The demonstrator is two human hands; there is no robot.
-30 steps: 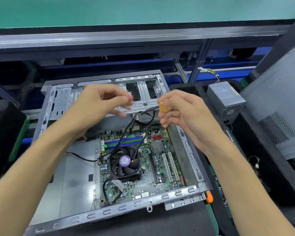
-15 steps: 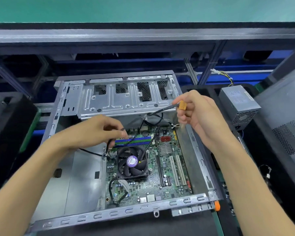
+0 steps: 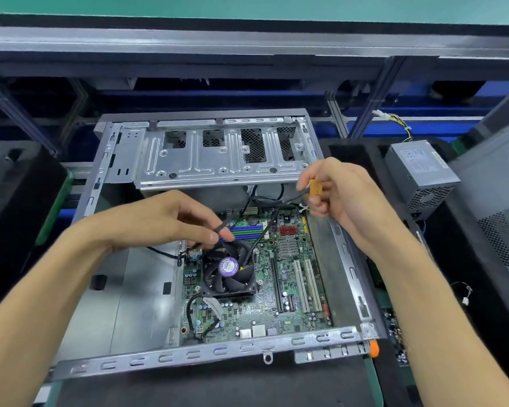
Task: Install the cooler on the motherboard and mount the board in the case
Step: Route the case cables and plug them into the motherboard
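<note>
Left hand: your left hand [image 3: 171, 221] pinches a black cable [image 3: 222, 227] just above the cooler [image 3: 228, 270].
Right hand: your right hand [image 3: 338, 192] holds an orange connector [image 3: 316, 188] over the case's right side.
Motherboard: the motherboard [image 3: 291, 292] lies inside the open case [image 3: 188, 352], cooler on it, seemingly seated.
Beside: a power supply [image 3: 420, 171] sits right of the case.

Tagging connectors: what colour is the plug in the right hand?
Orange-yellow plug, pinched by the right hand; head view.
</note>
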